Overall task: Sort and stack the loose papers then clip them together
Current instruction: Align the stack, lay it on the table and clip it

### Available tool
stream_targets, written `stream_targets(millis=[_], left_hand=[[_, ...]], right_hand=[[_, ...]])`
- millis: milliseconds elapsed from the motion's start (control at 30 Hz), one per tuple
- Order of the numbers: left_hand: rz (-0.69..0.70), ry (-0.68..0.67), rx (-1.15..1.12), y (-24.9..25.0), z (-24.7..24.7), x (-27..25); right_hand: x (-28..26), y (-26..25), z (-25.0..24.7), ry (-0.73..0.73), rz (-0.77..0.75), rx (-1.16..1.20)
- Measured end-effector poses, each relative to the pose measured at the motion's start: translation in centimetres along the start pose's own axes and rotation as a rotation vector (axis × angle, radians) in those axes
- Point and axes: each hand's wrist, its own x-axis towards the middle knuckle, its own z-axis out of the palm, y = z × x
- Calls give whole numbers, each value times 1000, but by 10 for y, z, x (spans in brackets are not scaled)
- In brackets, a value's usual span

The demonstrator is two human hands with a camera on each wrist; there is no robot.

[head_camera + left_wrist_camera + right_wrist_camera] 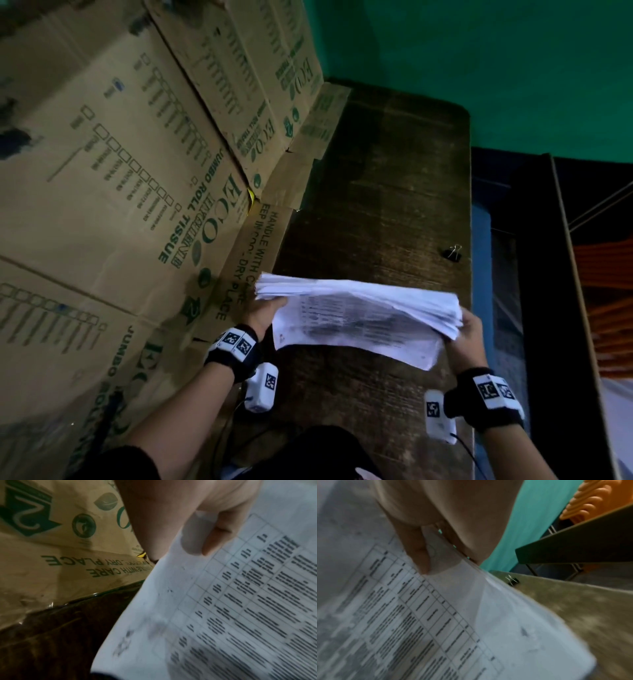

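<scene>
A thick stack of white printed papers (356,308) hangs above the dark wooden table (376,192), held at both ends. My left hand (265,317) grips its left end, thumb on the printed sheet (223,615). My right hand (467,334) grips the right end, thumb (419,555) pressed on the top page (436,615). One sheet droops from the stack's near side. A black binder clip (452,253) lies on the table near the right edge, beyond the stack; the right wrist view shows the binder clip (512,580) too.
Flattened cardboard boxes (120,171) with green print lean along the table's left side, a flap lying on the tabletop. A green wall (479,51) stands behind. Past the table's right edge are a dark board and orange stacked chairs (609,291).
</scene>
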Motion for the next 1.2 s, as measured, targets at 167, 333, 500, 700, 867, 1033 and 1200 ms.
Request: stream_targets(millis=[167,333,500,700,867,1033,1200], left_hand=[[164,12,-70,29,-3,-16],[736,-209,164,82,29,-53],[736,-489,-22,123,75,-87],[605,-323,-316,113,64,-80],[574,-210,-386,98,50,-57],[508,-162,-389,99,47,-62],[567,-122,-505,104,50,-64]], right_hand=[[28,-68,-8,-124,-243,53],[54,-107,-3,-175,-391,-365],[43,-144,31,-177,-589,-765],[31,-136,9,-153,-405,-1118],[42,-97,-22,-155,-244,-644],[39,-62,2,-130,-94,24],[32,-68,26,31,-166,70]])
